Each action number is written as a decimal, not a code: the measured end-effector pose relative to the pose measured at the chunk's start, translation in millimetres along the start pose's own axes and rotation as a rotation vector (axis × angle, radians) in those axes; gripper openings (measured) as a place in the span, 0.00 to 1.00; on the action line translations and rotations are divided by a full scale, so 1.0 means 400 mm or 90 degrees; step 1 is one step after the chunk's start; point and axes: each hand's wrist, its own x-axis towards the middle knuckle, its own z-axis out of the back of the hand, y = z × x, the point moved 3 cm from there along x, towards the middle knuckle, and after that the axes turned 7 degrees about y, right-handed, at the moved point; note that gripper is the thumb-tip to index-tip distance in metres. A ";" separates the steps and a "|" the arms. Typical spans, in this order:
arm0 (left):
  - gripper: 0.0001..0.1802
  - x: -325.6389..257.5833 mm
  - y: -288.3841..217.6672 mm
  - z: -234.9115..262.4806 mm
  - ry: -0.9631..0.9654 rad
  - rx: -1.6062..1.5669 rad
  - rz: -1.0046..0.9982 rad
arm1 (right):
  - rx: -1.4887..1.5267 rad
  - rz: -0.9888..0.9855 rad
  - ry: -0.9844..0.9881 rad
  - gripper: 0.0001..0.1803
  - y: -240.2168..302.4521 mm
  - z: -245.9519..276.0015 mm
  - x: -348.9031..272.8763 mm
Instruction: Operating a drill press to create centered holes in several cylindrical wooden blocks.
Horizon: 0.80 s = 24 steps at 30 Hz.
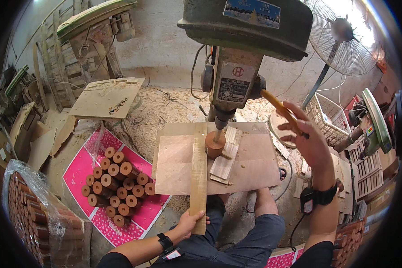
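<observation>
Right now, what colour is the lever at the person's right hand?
The lever is yellowish brown, showing best in the head view.

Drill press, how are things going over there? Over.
Left hand holding long flat strip. Right hand at yellow lever, grip unclear. Brown cylinder under drill bit, strip to its left, wooden boards right. No obstruction visible.
</observation>
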 end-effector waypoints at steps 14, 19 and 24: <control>0.14 0.000 -0.001 0.001 0.001 -0.020 -0.008 | -0.221 -0.345 0.025 0.30 -0.264 0.075 0.031; 0.15 -0.003 0.002 0.004 -0.028 -0.015 -0.008 | -0.379 -0.341 0.051 0.26 -0.312 0.106 0.134; 0.16 0.005 0.004 0.006 -0.020 -0.013 -0.012 | -0.225 -0.295 -0.014 0.21 -0.354 0.131 0.274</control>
